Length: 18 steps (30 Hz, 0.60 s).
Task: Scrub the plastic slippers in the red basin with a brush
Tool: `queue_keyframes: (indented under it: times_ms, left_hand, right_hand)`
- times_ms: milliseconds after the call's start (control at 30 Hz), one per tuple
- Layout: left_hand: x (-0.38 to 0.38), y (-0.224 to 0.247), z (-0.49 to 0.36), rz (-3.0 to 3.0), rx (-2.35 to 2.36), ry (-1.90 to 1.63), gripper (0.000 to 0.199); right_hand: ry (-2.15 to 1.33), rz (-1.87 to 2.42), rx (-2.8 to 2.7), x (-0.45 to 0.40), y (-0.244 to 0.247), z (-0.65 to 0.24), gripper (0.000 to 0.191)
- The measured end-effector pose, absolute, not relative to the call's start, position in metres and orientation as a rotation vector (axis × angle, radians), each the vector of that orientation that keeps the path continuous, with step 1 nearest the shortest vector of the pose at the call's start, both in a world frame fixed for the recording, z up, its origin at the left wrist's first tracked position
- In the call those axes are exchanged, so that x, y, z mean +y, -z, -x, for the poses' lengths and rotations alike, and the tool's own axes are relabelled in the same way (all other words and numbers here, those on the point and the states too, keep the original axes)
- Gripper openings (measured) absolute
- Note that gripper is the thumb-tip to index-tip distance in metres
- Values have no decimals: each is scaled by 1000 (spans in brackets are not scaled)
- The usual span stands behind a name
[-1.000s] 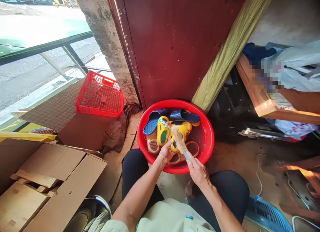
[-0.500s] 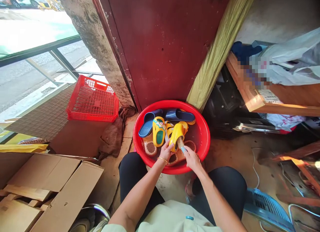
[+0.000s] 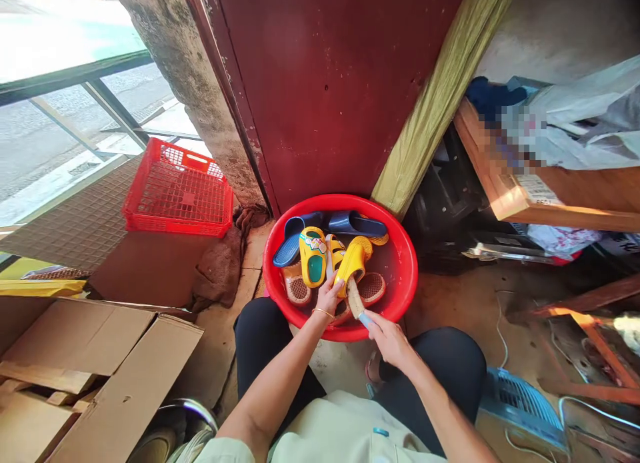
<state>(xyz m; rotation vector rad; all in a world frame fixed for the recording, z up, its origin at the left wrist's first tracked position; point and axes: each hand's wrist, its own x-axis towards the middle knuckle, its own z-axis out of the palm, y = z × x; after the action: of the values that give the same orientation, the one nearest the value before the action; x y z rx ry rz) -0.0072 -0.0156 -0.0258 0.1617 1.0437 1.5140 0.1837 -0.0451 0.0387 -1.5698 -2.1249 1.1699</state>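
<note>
My left hand (image 3: 329, 296) grips a yellow slipper (image 3: 350, 270) tilted over the near part of a red basin (image 3: 407, 290). In my right hand (image 3: 387, 333) is the blue handle of a scrubbing brush (image 3: 355, 298), its pale bristled head at the slipper's opening. Beside the held slipper lie a yellow clog (image 3: 314, 260) with a green insole and a yellow strapped shoe (image 3: 336, 248). Two dark blue slippers (image 3: 353, 223) rest at the far side. Brown soles (image 3: 373, 287) show lower in the basin, partly covered.
A red plastic crate (image 3: 180, 196) stands at the left above brown cloth (image 3: 220, 270). Cardboard boxes (image 3: 125, 383) fill the lower left. To the right are a wooden table (image 3: 560, 200) and a blue fan (image 3: 525, 400). A dark red door (image 3: 325, 116) rises behind the basin.
My right hand has drawn the brush back toward me, so more of its head shows outside the slipper. The left hand still holds the slipper. The whole view has shifted slightly.
</note>
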Motion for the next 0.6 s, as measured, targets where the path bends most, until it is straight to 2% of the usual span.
queue_keyframes:
  times_ms: [133, 267, 500, 600]
  left_hand:
    - [-15, 27, 7, -274, 1067, -1498, 66]
    - [-15, 28, 9, -295, 1084, -1518, 69]
    - [-20, 21, 14, -227, 1072, -1563, 66]
    - [-16, 8, 18, -252, 1059, -1609, 62]
  right_hand:
    - [-1058, 1679, -1996, -4, -33, -142, 49]
    - [-1090, 1628, -1956, 7, -39, -128, 49]
    - [-1331, 1385, -2103, -49, -67, -199, 48]
    - [-1502, 1407, -1962, -59, -68, -234, 51]
